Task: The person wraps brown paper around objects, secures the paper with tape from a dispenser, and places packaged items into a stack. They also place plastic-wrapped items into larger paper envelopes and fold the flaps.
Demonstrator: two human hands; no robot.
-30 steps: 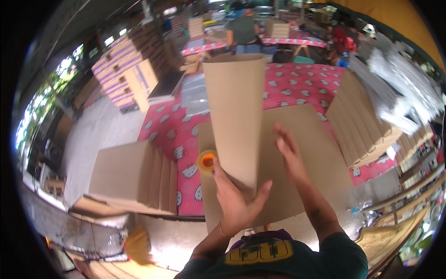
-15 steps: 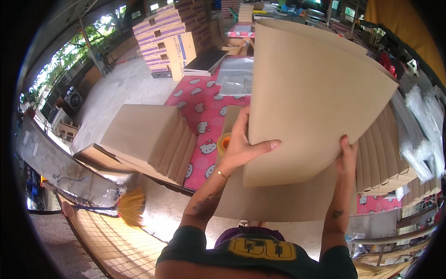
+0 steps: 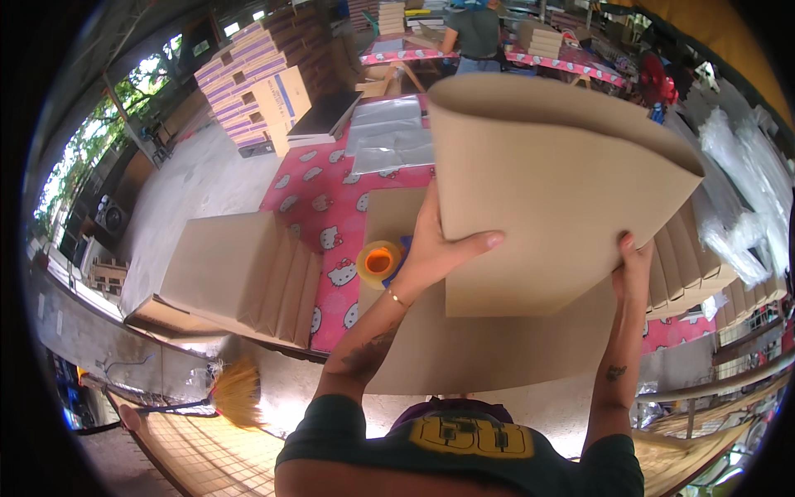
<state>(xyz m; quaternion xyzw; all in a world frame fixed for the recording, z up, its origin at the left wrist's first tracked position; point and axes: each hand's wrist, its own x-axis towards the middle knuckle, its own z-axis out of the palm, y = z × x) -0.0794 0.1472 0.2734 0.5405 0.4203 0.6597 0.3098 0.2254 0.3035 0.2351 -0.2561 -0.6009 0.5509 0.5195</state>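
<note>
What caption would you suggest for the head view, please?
Left hand and right hand hold a curved brown sheet above a pink patterned table.

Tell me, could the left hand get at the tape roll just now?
Probably yes, if it lets go first: the left hand is holding the curved brown sheet. The tape roll lies close by on its left, seemingly uncovered.
</note>
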